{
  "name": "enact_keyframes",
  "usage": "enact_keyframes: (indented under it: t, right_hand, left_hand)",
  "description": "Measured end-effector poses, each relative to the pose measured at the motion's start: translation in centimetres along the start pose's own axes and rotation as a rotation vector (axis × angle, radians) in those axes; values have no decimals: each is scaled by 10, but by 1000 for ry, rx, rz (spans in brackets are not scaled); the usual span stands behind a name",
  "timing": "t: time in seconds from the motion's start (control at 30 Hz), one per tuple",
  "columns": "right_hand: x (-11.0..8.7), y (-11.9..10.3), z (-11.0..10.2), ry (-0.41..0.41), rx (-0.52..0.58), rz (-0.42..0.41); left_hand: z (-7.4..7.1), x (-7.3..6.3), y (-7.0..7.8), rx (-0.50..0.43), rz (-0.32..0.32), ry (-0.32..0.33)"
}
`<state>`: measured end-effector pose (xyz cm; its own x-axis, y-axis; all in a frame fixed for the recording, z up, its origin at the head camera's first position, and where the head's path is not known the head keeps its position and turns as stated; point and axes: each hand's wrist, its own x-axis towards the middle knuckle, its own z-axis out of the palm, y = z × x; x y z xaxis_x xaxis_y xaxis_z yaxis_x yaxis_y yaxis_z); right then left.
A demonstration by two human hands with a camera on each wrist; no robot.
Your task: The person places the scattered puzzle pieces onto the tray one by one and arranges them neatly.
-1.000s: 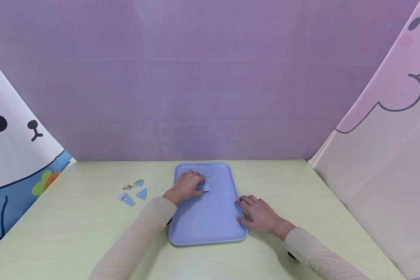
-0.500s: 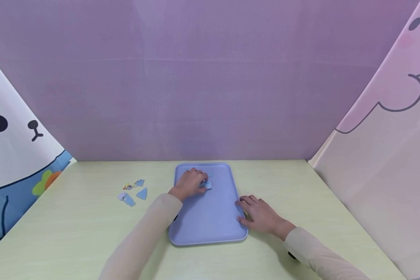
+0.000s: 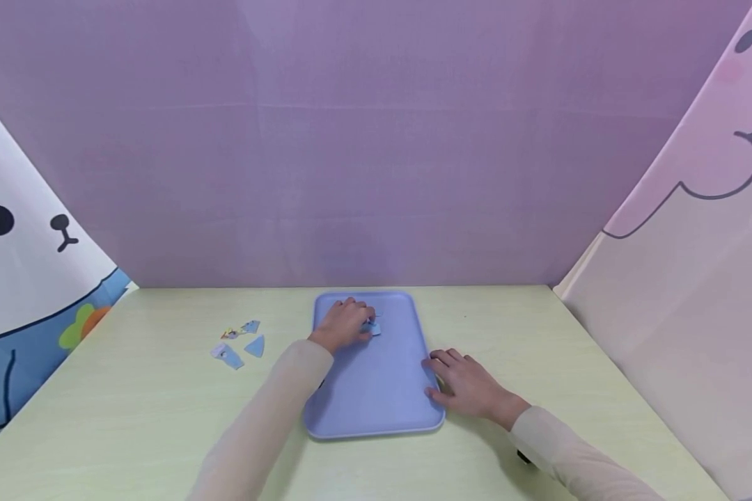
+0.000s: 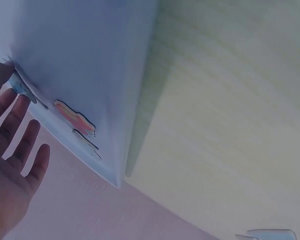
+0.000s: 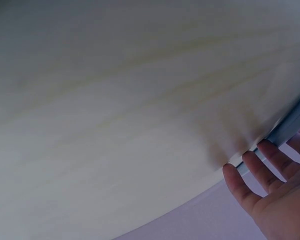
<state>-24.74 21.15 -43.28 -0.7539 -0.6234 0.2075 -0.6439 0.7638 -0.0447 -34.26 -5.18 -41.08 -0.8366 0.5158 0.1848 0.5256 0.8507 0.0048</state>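
Observation:
Over the far part of a lilac tray [image 3: 376, 390], my left hand [image 3: 343, 324] pinches a light blue puzzle piece [image 3: 374, 327] between thumb and fingers. The left wrist view shows this piece tilted, its lower edge close to the tray floor. Near it on the tray lie a red-orange piece [image 4: 75, 117] and another thin-looking piece [image 4: 86, 142]; in the head view the left hand hides most of these. My right hand [image 3: 466, 385] rests at the tray's right rim, fingers loosely spread and fingertips on the edge.
Left of the tray, several loose puzzle pieces lie on the pale wooden table [image 3: 131, 390], among them a blue triangular piece [image 3: 255, 346] and a longer blue-and-white piece [image 3: 228, 355]. A purple backdrop [image 3: 376, 174] rises behind the table, with printed cloths at both sides.
My left hand has shifted slightly right and away with the blue puzzle piece, which has turned a little. The right hand and the tray have stayed in place.

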Motion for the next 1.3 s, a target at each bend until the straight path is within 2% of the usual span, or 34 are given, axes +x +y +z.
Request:
enact_keyframes:
  t: [0.47, 0.93, 1.3]
  right_hand:
    - [0, -1, -2, 7, -13, -8]
    - [0, -2, -1, 38, 3, -20]
    - [0, -1, -1, 6, -23, -6]
  left_hand:
    - [-1, 3, 2, -16, 13, -5]
    - [-2, 3, 5, -27, -7, -56]
    - [-2, 3, 7, -20, -4, -63]
